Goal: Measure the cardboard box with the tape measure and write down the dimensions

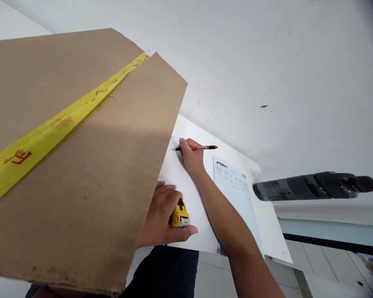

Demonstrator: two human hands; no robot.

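Observation:
My right hand [191,156] grips a red and black pen [203,147] between thumb and fingers. The pen's tip is at the white surface, beside small faint handwriting [170,144] close to the box's edge. Lower down, my left hand [163,215] lies on the same white surface, curled around a yellow and black tape measure [180,214] with the thumb stretched out. A large cardboard box [81,174] with yellow printed tape [77,116] stands in front of part of the left hand and forearm. The right forearm crosses a printed sheet [231,178] headed PONY.
The white table [269,231] runs along a scuffed white wall [267,74]. A dark bottle [301,186] stands at the table's right end. The box fills the left side and hides part of the table. Below are dark trousers [170,271] and a tiled floor [213,273].

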